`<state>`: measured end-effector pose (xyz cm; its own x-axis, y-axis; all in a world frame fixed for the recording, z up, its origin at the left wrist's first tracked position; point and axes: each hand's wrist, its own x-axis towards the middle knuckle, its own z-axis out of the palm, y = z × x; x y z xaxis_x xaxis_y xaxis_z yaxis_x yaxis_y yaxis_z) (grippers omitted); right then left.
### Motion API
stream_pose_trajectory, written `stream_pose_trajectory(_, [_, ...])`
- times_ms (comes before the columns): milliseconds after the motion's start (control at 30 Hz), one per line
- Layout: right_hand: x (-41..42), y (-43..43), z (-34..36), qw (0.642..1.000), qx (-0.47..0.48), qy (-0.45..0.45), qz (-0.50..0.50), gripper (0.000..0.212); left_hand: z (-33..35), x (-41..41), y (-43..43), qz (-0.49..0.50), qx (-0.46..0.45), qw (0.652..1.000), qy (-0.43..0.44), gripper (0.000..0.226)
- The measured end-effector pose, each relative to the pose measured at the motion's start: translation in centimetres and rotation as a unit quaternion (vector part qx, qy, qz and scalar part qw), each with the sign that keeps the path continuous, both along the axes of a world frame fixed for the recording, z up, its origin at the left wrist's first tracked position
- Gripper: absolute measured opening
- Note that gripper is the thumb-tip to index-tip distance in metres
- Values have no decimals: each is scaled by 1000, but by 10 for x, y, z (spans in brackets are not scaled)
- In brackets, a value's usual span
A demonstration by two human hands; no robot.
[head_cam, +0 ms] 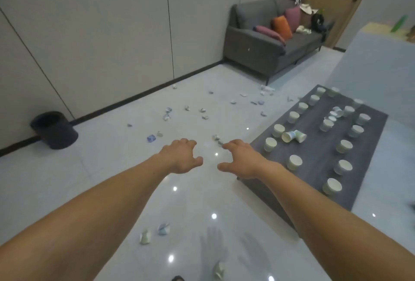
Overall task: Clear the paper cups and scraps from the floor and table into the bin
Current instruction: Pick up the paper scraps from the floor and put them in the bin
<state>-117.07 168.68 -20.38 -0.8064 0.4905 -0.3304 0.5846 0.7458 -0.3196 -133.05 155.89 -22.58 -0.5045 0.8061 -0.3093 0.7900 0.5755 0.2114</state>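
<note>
Scraps [167, 114] on glossy floor [112, 168] mid-frame, cups [294, 162] on tabletop [318, 157] at right; left grip [182, 157], right grip [241, 160] spread, empty

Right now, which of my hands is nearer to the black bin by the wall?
Left. The left hand hovers to the right of the bin, bare floor between them; the right hand is farther right still, by the dark table edge.

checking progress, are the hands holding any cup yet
No, the left hand and right hand hover over the floor with loose fingers, gripping nothing.
</note>
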Motion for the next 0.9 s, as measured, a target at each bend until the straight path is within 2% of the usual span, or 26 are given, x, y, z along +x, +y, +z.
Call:
stream_pose_trajectory(233, [-52,67,-150,994,-89,-66,17,78,-140,-34,53,65,-38,991,-112,68])
stream_pose_trajectory(500, [-75,96,-419,960,-184,-178,116,76,-374,-26,66,146,-112,968,-172,65])
stream_pose_trajectory(733, [-28,66,-646,921,-220,-248,207,76,-586,32,40,186,-145,943,-236,61])
stream_pose_trajectory(900, [29,34,-766,887,-206,-299,287,78,-704,88,5,210,-189,914,-291,64])
